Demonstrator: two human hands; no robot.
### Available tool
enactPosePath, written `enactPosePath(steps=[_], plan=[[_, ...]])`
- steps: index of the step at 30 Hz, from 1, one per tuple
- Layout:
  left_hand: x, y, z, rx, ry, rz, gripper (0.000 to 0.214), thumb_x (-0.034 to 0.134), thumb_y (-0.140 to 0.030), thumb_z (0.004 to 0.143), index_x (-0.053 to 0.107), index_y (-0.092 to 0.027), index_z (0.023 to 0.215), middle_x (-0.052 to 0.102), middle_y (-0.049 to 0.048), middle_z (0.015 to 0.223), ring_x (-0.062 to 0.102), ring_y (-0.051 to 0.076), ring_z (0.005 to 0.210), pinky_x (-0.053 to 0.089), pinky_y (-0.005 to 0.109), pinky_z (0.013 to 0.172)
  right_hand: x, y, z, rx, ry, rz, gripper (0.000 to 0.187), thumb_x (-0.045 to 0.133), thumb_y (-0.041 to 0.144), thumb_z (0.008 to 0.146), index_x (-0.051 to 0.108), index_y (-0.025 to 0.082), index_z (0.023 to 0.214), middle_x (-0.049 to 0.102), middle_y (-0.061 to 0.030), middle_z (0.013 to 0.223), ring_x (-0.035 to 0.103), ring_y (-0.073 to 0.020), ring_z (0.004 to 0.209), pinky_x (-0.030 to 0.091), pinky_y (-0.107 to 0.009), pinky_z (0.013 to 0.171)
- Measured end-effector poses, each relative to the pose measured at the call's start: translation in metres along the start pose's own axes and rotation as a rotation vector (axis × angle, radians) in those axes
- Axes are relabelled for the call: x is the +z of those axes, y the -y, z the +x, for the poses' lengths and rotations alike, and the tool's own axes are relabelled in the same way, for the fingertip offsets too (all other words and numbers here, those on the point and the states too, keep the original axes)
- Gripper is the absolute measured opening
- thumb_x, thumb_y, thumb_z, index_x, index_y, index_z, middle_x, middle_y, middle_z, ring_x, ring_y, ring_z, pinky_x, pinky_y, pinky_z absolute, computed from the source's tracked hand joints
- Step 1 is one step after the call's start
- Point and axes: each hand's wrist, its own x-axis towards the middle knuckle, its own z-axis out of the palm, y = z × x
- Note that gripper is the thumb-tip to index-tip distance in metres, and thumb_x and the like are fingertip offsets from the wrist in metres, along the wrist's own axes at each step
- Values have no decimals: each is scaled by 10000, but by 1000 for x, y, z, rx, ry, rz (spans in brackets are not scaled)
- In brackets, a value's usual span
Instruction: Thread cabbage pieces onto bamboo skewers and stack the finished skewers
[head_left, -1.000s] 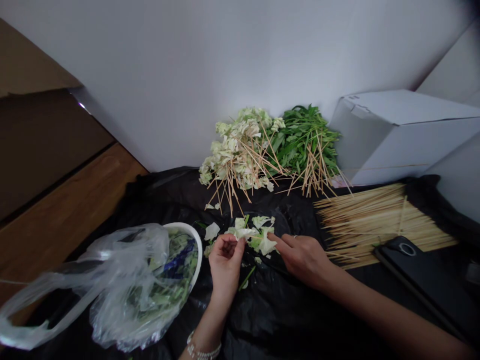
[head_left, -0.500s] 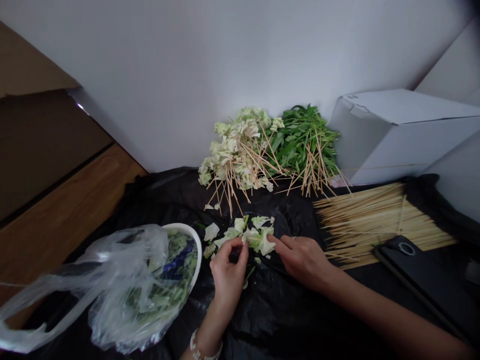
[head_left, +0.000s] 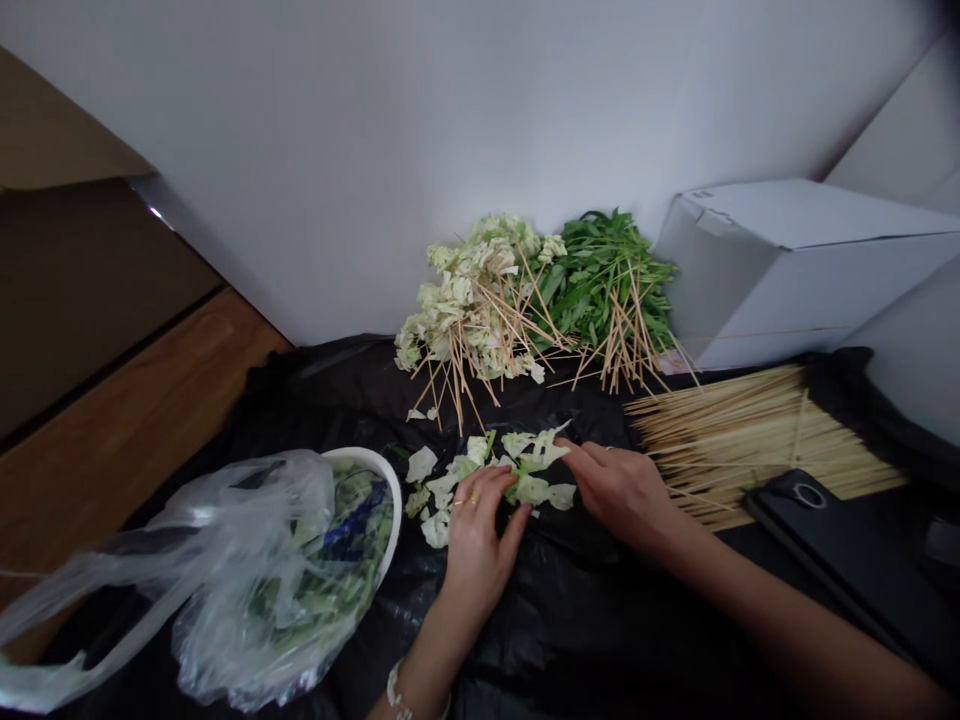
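Note:
Torn cabbage leaves [head_left: 469,460] lie in a loose pile on a black plastic sheet [head_left: 570,640]. My right hand [head_left: 619,490] is closed, its fingertips pinching the edge of a pale cabbage leaf [head_left: 546,450] at the pile's right side. Over the middle of the pile is my left hand [head_left: 480,530], palm down, fingers stretched and thumb held apart, the fingertips touching the leaves. Whatever lies under those fingers is hidden.
Behind stand skewered cabbage [head_left: 480,280] and skewered green leaves [head_left: 600,260], against a white wall. Bare bamboo skewers [head_left: 757,440] and a dark phone [head_left: 840,560] lie at right, below a white box [head_left: 825,270]. At left is a white bowl [head_left: 394,500] with a clear plastic bag [head_left: 247,540].
My left hand has gone from a pinch to spread fingers and moved slightly right. My right hand has shifted a little up and right, with the leaf at its fingertips.

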Motion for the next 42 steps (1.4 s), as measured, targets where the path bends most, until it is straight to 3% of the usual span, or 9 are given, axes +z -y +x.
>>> enactPosePath(steps=[3, 5, 14, 17, 20, 22, 25, 32, 42], plan=[[7, 2, -3, 55, 124, 192, 519, 638, -270, 876, 496, -204, 1371, 505, 150, 1441, 383, 354, 1375, 395, 571, 1065, 1, -3, 1, 7, -9, 1, 317, 459, 96, 883, 659, 147, 1123, 627, -1, 699, 548, -118, 563, 316, -279, 566], [10, 3, -5, 69, 153, 268, 531, 634, -284, 879, 493, -207, 1385, 456, 158, 1484, 331, 378, 1406, 389, 600, 1062, 1, -1, 1, 3, -8, 10, 313, 449, 95, 889, 662, 149, 1112, 631, -2, 702, 556, -118, 571, 319, -275, 576], [3, -2, -1, 90, 38, 86, 162, 623, -147, 856, 639, -220, 1000, 620, 104, 1310, 445, 314, 1334, 412, 546, 1058, 2, 1, -1, -8, 16, 16, 325, 458, 104, 890, 652, 150, 1147, 631, 2, 715, 569, -127, 582, 320, -285, 575], [2, -2, 0, -26, -7, -84, 110, 634, -153, 845, 634, -221, 932, 711, 76, 1102, 613, 266, 1126, 488, 472, 973, 2, 1, 0, -10, 9, 25, 327, 473, 104, 879, 652, 142, 1151, 632, 1, 711, 570, -124, 584, 325, -286, 568], [0, 1, 3, -297, -97, -327, 146, 670, -223, 830, 630, -209, 970, 734, 47, 925, 697, 196, 842, 561, 342, 782, 1, 2, 1, -3, -27, 25, 317, 478, 116, 882, 655, 136, 1145, 639, -2, 706, 560, -121, 576, 330, -285, 564], [-3, 4, 7, -469, -176, -516, 235, 707, -257, 796, 625, -194, 1007, 739, 47, 908, 706, 178, 797, 567, 297, 736, 0, 3, 1, -1, -51, 21, 310, 477, 134, 898, 648, 131, 1157, 646, -5, 715, 555, -122, 571, 336, -288, 567], [-8, 7, 12, -608, -261, -728, 253, 752, -272, 748, 638, -171, 950, 745, 52, 906, 712, 176, 853, 563, 291, 800, -1, 5, 2, -16, -55, 33, 297, 474, 151, 917, 635, 115, 1164, 650, -12, 731, 562, -128, 591, 354, -291, 590], [-8, 10, 14, -662, -321, -846, 264, 786, -272, 716, 649, -169, 916, 738, 37, 910, 701, 159, 863, 543, 294, 855, -2, 13, -2, -144, 33, 90, 312, 475, 87, 863, 627, 135, 1131, 627, 0, 730, 545, -126, 599, 326, -296, 557], [-9, 10, 14, -620, -362, -800, 251, 789, -256, 708, 619, -174, 873, 696, 11, 836, 688, 141, 805, 557, 266, 797, 0, 17, -4, -179, 60, 86, 430, 492, 60, 796, 586, 145, 1208, 634, 13, 750, 532, -116, 572, 301, -300, 543]])
